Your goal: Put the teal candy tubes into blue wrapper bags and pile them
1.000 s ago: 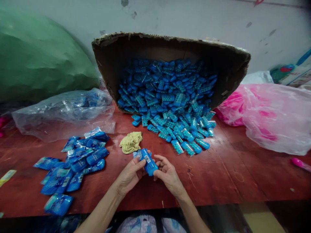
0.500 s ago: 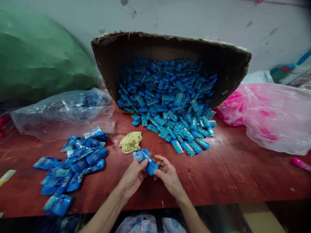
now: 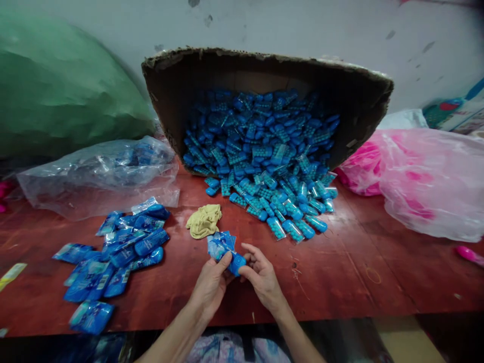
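Observation:
My left hand (image 3: pixel 212 283) and my right hand (image 3: pixel 261 276) both grip a small blue container (image 3: pixel 236 262) with rounded ends, above the front of the red table. The left thumb lies on top of it, and the right thumb and fingers pinch its right end. Fingers hide part of it. Just behind it lie several flat blue printed labels (image 3: pixel 221 243). A crumpled yellow cloth (image 3: pixel 203 222) rests beyond these labels. To the left is a loose pile of blue printed packs (image 3: pixel 121 247), one of them apart near the table edge.
A cardboard box (image 3: pixel 166 113) lies on its side, spilling many clear-and-blue bead-filled containers (image 3: pixel 280 201) onto the table (image 3: pixel 340 267). Clear plastic bags (image 3: pixel 86 181) lie left, below a big green sack (image 3: pixel 64 85). Pink-filled bags (image 3: pixel 434 176) stand right.
The printed strip seen over the container half a second ago no longer stands up between my hands, and more of the labels behind shows. My hands have barely moved.

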### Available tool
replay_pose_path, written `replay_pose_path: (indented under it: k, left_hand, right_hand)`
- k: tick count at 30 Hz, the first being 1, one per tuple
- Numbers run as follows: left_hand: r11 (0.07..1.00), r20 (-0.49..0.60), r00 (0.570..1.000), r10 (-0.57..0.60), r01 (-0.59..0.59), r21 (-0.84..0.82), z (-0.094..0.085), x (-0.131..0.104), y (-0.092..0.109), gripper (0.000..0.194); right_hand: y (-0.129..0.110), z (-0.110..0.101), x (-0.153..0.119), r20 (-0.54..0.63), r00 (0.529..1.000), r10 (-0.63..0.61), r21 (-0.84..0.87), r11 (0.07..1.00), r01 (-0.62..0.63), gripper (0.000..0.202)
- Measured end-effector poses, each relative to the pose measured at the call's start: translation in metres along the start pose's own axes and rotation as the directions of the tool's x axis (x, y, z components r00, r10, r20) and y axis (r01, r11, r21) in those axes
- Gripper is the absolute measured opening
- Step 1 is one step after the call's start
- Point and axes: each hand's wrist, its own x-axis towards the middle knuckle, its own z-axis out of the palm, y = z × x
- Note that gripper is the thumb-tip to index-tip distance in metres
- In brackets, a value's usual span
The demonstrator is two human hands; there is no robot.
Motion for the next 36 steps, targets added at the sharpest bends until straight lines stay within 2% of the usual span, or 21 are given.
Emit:
replay_pose_path:
  k: [3,5,10,12,19,24,28,31,36]
  left_hand:
    - [1.0,-0.048,0.999,0.021,-0.021,0.007,0.002,-0.001,-0.003,0.023]
    - [1.0,-0.027,1.0,0.009,-0.008,0.026,0.001,0.0,-0.002,0.023]
    - [0.997,0.162,0.985,-0.067,0.059,0.048,-0.007,0.002,0.008,0.019]
    - [0.996,0.189,0.98,-0.066,0.053,0.071,-0.009,0.002,0.009,0.017]
    - [0.996,0.039,0.995,-0.087,0.085,0.041,-0.007,0.0,-0.006,0.02]
    - [0.993,-0.016,0.999,-0.03,0.032,0.118,-0.003,-0.003,-0.002,0.024]
    - [0.98,0.067,0.997,-0.038,0.024,0.197,-0.006,-0.002,0.008,0.021]
    - [0.984,0.171,0.984,-0.052,0.021,0.175,-0.009,0.001,0.014,0.017]
    - [0.989,0.273,0.96,-0.054,0.013,0.149,-0.009,0.005,0.016,0.018]
  right_hand:
    - [0.001,-0.002,0.0,-0.016,1.0,-0.006,-0.05,0.999,0.005,0.039]
    - [0.001,-0.003,0.001,-0.025,0.999,0.026,-0.02,0.999,-0.026,0.034]
    - [0.0,-0.01,0.004,-0.018,0.997,0.072,0.054,0.996,-0.071,0.028]
    - [0.0,-0.011,0.004,-0.007,0.997,0.072,0.066,0.995,-0.072,0.028]
    - [0.001,-0.011,0.002,-0.015,1.0,0.019,-0.004,1.0,-0.019,0.03]
    - [0.0,-0.008,0.002,-0.005,1.0,0.004,-0.058,0.998,-0.004,0.028]
    - [0.001,-0.004,0.001,-0.028,0.998,0.05,0.037,0.998,-0.049,0.029]
    - [0.004,-0.001,-0.001,-0.001,0.998,0.066,0.069,0.995,-0.066,0.031]
    - [0.008,0.0,-0.002,0.031,0.999,0.042,0.165,0.985,-0.047,0.042]
